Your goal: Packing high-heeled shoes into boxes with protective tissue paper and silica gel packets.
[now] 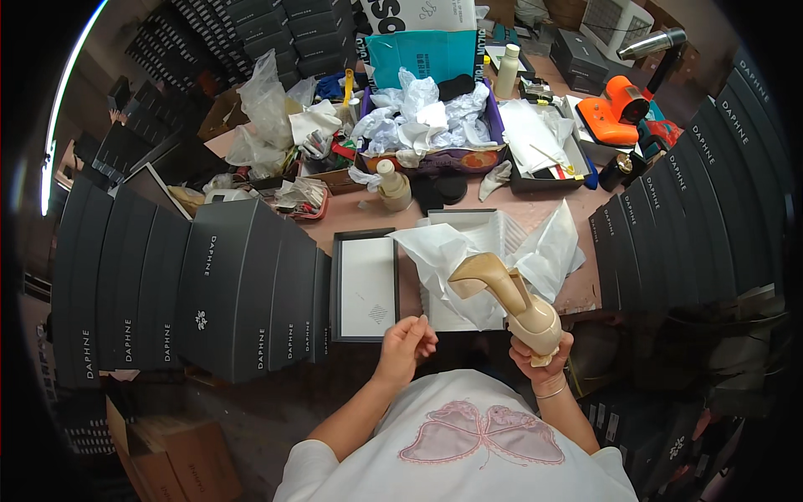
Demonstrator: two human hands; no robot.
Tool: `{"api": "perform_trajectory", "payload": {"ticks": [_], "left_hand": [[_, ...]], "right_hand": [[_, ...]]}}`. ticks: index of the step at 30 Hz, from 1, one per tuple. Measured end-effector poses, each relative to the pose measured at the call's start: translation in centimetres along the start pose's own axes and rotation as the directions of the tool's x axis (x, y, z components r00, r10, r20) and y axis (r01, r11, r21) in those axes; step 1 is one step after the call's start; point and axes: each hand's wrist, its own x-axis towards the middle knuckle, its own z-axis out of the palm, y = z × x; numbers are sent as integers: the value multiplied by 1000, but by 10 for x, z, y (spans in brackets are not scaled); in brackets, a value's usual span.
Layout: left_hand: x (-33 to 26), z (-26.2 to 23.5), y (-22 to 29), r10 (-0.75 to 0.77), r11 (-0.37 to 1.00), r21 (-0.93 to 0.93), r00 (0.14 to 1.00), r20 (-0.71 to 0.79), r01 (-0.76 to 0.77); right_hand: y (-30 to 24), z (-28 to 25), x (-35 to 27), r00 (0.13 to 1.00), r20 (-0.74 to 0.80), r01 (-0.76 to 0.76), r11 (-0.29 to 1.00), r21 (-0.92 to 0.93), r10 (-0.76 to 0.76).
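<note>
A beige high-heeled shoe (523,305) is tilted up in my right hand (544,361), whose fingers wrap round its toe end. Its heel points toward the upper left, over white tissue paper (452,259). That paper spreads out of an opened shoe box (460,217), partly hidden beneath it. My left hand (408,345) is closed, thumb against curled fingers, just in front of a dark box lid (365,284) with a white inside. Whether anything small is inside those fingers is hidden.
Stacks of dark shoe boxes (238,284) wall in the left side, with more boxes (669,217) on the right. Behind are a purple bin (499,125) of crumpled paper, a cream bottle (393,188), a black tray (544,180) and an orange tool (609,121).
</note>
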Motion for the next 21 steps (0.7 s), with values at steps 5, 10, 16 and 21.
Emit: {"api": "perform_trajectory", "payload": {"ticks": [5, 10, 16, 21], "left_hand": [[39, 39, 33, 487, 561, 808, 861, -145, -181], [70, 4, 9, 180, 796, 582, 983, 39, -168], [76, 11, 11, 166, 892, 438, 982, -93, -110], [68, 32, 22, 576, 564, 794, 797, -182, -226]], "right_hand": [[0, 3, 3, 997, 10, -74, 990, -122, 75], [-12, 47, 33, 986, -88, -155, 971, -184, 141], [-25, 77, 69, 966, -164, -249, 899, -360, 202], [-25, 87, 77, 965, -147, -257, 888, -381, 216]]}}
